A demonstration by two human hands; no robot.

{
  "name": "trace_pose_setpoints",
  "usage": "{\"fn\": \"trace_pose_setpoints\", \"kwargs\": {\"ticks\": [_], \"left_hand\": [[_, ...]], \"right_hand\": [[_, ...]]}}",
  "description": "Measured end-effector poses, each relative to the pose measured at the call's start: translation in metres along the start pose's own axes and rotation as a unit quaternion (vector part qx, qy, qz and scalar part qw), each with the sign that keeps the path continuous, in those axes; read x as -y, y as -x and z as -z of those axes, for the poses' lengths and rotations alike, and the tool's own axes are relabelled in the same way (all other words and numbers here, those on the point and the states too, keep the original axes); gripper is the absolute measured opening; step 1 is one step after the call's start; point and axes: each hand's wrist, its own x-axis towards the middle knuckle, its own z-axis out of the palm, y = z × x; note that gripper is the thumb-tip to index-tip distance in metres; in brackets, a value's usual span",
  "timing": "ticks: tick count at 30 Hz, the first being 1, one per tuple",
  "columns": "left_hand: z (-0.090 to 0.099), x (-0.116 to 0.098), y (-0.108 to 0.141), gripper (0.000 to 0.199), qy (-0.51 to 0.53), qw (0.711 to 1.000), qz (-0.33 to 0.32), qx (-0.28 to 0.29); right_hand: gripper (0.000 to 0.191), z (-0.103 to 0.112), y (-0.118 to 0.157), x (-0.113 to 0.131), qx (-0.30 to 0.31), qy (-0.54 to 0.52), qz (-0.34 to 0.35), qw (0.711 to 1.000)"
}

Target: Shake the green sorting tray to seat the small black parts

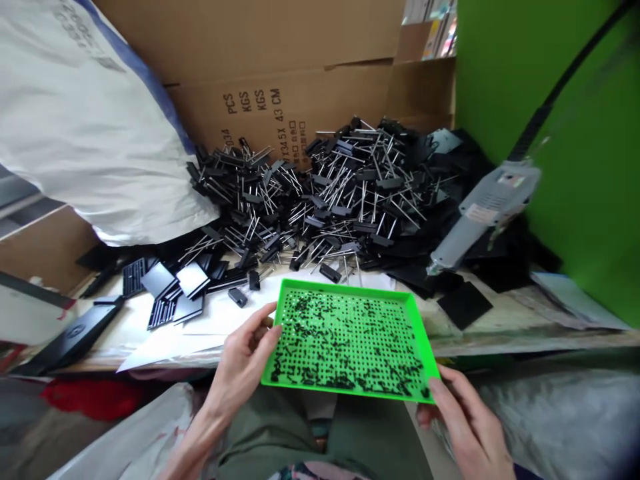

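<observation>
We're holding the green perforated tray (345,288) with small black parts (345,340) scattered on it, just over white paper (200,333) at the bench edge, left hand (240,363) gripping its left edge with fingers spread, right hand (463,427) pinching its near right corner, black pinned parts heap (320,200) just beyond, grey rotary tool (485,213) hanging right.

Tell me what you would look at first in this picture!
The bright green holed tray in the middle catches your eye first, held by the left hand and right hand, with little black bits scattered on it. Behind it, a big heap of black parts with shiny metal pins lies against a cardboard box. On the right, a grey power tool hangs before a green panel.
</observation>
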Motion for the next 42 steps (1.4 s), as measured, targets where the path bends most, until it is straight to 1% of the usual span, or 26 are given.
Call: {"fn": "trace_pose_setpoints", "kwargs": {"ticks": [3,5,6,9,12,15,17,18,20,22,27,29,31,35,38,42], "left_hand": [[0.007,0.001,-0.002,0.061,0.008,0.998,0.041,0.041],[0.007,0.001,-0.003,0.056,-0.029,0.997,0.039,0.06],[0.005,0.0,-0.003,0.052,-0.055,0.996,0.03,0.059],[0.0,-0.003,-0.001,0.041,-0.11,0.993,-0.005,0.031],[-0.007,-0.005,0.004,0.04,-0.13,0.991,-0.033,-0.005],[-0.012,-0.008,0.008,0.045,-0.137,0.987,-0.071,-0.031],[-0.011,-0.011,0.005,0.047,-0.134,0.986,-0.092,-0.038],[-0.008,-0.012,0.003,0.046,-0.133,0.986,-0.092,-0.039],[0.0,-0.014,-0.004,0.045,-0.133,0.988,-0.068,-0.04],[0.006,-0.015,-0.007,0.045,-0.129,0.99,-0.037,-0.043],[0.008,-0.011,-0.006,0.05,-0.088,0.996,0.002,0.0],[0.008,-0.011,-0.007,0.051,-0.091,0.996,0.018,-0.01],[0.007,-0.011,-0.008,0.052,-0.101,0.994,0.022,-0.022],[-0.004,-0.017,-0.012,0.05,-0.103,0.995,0.001,0.003],[-0.012,-0.019,-0.015,0.051,-0.107,0.994,0.001,0.014],[-0.013,-0.022,-0.019,0.053,-0.107,0.994,0.004,0.011]], "right_hand": [[0.045,-0.005,-0.001,0.01,0.0,-0.01,0.011,1.0],[0.042,-0.005,-0.003,0.016,-0.01,-0.017,0.02,1.0],[0.04,-0.004,-0.005,0.018,-0.008,-0.018,0.024,1.0],[0.04,0.003,-0.011,0.019,0.023,-0.003,0.034,0.999],[0.038,0.013,-0.014,0.014,0.034,0.016,0.046,0.998],[0.036,0.015,-0.015,0.01,0.012,0.036,0.055,0.998],[0.035,0.009,-0.015,0.012,-0.006,0.048,0.047,0.998],[0.035,0.004,-0.016,0.016,-0.013,0.047,0.039,0.998],[0.036,-0.006,-0.017,0.025,-0.005,0.031,0.031,0.999],[0.036,-0.011,-0.018,0.033,0.002,0.016,0.035,0.999],[0.034,-0.006,-0.021,0.043,-0.026,0.028,0.04,0.998],[0.036,-0.005,-0.018,0.045,-0.011,0.012,0.035,0.999],[0.038,-0.006,-0.015,0.046,-0.006,0.006,0.03,1.0],[0.038,-0.003,-0.014,0.04,-0.029,0.014,0.007,0.999],[0.038,0.003,-0.016,0.034,-0.016,0.005,-0.001,1.0],[0.041,0.005,-0.017,0.033,-0.001,0.003,-0.004,1.0]]}}
